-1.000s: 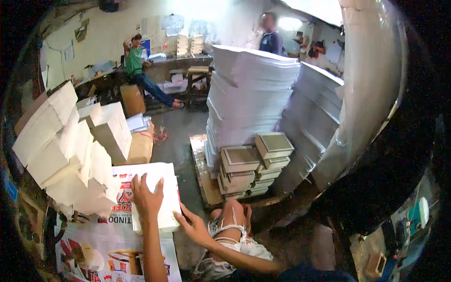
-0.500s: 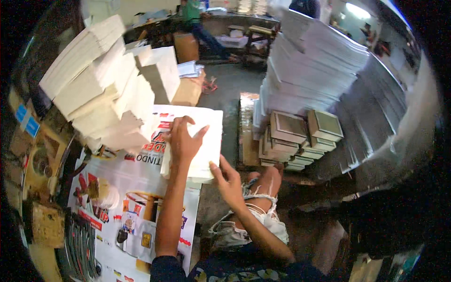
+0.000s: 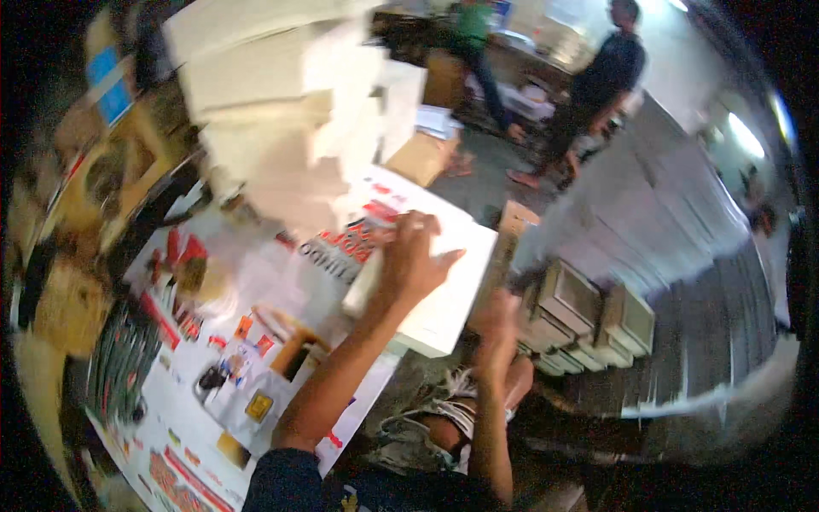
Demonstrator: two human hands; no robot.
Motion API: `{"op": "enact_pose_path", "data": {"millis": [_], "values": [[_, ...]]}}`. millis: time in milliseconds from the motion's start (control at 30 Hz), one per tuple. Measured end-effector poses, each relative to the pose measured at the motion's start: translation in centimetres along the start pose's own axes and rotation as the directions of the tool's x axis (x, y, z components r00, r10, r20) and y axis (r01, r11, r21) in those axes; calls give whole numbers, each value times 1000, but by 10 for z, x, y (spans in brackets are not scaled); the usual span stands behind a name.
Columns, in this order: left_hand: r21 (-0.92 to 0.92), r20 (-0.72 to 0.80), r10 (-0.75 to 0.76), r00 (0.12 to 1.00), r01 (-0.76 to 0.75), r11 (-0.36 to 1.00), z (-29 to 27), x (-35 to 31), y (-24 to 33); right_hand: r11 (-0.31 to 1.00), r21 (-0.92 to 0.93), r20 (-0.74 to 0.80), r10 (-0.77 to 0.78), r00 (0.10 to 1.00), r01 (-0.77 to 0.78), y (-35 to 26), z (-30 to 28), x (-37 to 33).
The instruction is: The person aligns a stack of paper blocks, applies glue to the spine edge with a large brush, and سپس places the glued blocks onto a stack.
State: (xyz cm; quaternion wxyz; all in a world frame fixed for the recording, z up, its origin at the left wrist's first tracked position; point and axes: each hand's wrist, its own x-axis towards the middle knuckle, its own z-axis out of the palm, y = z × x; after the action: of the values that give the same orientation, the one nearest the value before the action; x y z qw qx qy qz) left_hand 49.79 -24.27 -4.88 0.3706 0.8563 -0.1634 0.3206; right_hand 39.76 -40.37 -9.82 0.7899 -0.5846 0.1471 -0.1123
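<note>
A work surface fills the lower left of the frame, covered by a large printed poster sheet [image 3: 256,341] in red, white and yellow. On it, at the centre, lies a white stack of paper [image 3: 435,299], overhanging the right edge. Toward the upper left, fanned piles of cream sheets [image 3: 281,111] rest on the same surface, blurred. The grey floor [image 3: 478,183] shows beyond.

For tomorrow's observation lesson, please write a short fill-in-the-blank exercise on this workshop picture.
1. The left hand lies flat on top of a ____ stack of paper sheets.
2. The right hand touches that stack's ____ edge.
3. Under the stack lies a printed colourful poster, spread over the ____.

Missing words: white; right; table
</note>
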Motion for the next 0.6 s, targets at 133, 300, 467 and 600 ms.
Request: {"op": "enact_pose_path", "data": {"millis": [133,300,467,600], "values": [[-8,-44,1,999,-2,1000,20,2,20,889,-418,-149,-268,952,185,88,-112,59],[76,76,-49,996,43,996,1,2,29,934,-353,151,117,982,-57,140,-135,84],[82,56,-70,996,65,994,2,-3,15,725,-689,144,118,983,14,130,-117,62],[82,39,-51,998,48,996,3,-2,18,657,-754,192,171,966,33,125,-112,59]]}}
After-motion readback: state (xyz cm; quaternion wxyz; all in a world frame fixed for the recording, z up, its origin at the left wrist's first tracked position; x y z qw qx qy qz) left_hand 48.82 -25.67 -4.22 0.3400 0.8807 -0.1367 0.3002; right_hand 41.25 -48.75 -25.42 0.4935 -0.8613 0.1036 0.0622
